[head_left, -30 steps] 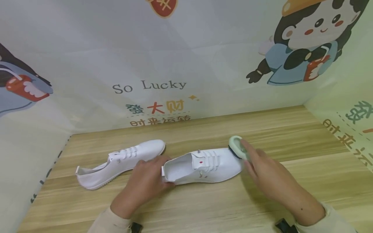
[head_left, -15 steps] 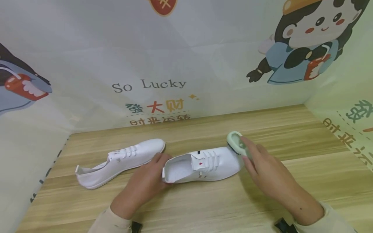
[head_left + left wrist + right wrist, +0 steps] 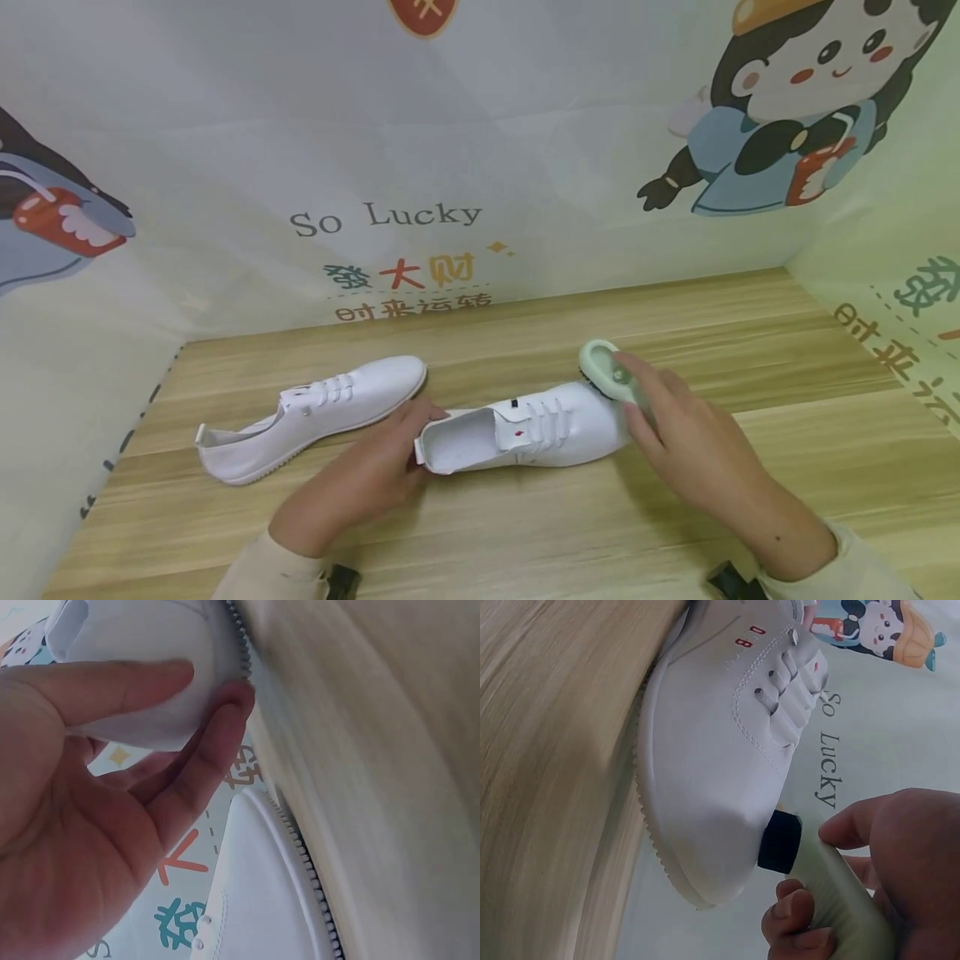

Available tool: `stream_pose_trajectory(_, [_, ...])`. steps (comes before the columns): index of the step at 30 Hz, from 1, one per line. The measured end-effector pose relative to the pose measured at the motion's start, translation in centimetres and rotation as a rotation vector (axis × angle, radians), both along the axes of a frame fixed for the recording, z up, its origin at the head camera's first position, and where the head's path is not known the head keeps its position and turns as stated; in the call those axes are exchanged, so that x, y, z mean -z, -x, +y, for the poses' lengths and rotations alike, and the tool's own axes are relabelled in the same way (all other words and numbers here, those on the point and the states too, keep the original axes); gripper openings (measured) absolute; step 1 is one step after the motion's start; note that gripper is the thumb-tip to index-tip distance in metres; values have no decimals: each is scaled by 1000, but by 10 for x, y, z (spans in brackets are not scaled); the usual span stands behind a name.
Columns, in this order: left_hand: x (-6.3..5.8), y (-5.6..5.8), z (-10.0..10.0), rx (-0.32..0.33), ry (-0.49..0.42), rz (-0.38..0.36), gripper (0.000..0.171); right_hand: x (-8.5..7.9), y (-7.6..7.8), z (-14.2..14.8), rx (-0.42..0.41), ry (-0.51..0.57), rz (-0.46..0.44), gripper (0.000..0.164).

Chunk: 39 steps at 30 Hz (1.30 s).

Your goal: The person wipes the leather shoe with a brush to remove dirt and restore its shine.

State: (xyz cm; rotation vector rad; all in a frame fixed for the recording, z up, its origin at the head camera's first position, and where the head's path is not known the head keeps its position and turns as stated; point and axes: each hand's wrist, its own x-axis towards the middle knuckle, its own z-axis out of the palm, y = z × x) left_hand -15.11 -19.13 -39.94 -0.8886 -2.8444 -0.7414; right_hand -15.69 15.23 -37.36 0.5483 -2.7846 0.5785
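Observation:
My left hand (image 3: 390,454) grips the heel of a white lace-up shoe (image 3: 585,429), thumb on one side and fingers curled beneath, as the left wrist view shows. In my right hand (image 3: 693,442) is a pale green brush (image 3: 600,360), held between thumb and fingers. Its dark bristles (image 3: 780,841) meet the upper of the toe in the right wrist view. The toe points right, towards the brush. That view also shows the shoe's sole edge raised off the wooden surface. A second white shoe (image 3: 330,412) lies left of my left hand, toe towards the back.
The wood-grain tabletop (image 3: 510,533) runs under both shoes. A printed backdrop (image 3: 540,167) with cartoon figures and lettering closes off the back and both sides. Dark clips or straps (image 3: 731,579) show by the sleeves.
The brush has shifted slightly left and back across the toe. The held shoe has rolled a little towards me, its near side showing less. The second shoe has stayed put.

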Motion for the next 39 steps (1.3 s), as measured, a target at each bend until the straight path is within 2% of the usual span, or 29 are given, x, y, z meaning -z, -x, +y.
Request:
stream_pose_trajectory(2, [-2,0,-2,29,-21,-21,46,-1,0,1,-3,-5,13,54])
stream_pose_trajectory(5, [-5,1,-3,46,-71,-96,44,-4,-1,2,-15,-8,28,52])
stream_pose_trajectory(8, [-6,3,-5,17,-120,-208,35,-5,-2,2,-37,-5,41,51])
stream_pose_trajectory(13, [-10,2,-8,-21,-243,-439,22,-7,-4,2,-73,8,51,50])
stream_pose_trajectory(16, [-12,1,-8,-12,-290,-513,20,-9,-6,1,-90,13,62,51])
stream_pose_trajectory(17, [-13,2,-7,-8,-285,-513,20,-10,-6,1,-98,14,63,51])
stream_pose_trajectory(21, [-16,3,-6,-6,-172,-428,10,-14,-8,-2,-139,18,62,51])
stream_pose_trajectory(24, [-17,3,-6,5,-112,-388,13,-17,-10,-4,-167,7,61,50])
stream_pose_trajectory(28, [-15,2,-8,26,-111,-367,33,-19,-12,-11,-209,-22,76,49])
stream_pose_trajectory(31, [-12,3,-7,39,-81,-327,42,-17,-15,-17,-240,-37,97,50])
stream_pose_trajectory(35, [-10,7,-4,26,-35,-266,36,-15,-20,-26,-234,-61,101,50])
stream_pose_trajectory(39, [-8,9,-4,-1,-41,-238,33,-14,-23,-32,-240,-75,98,51])
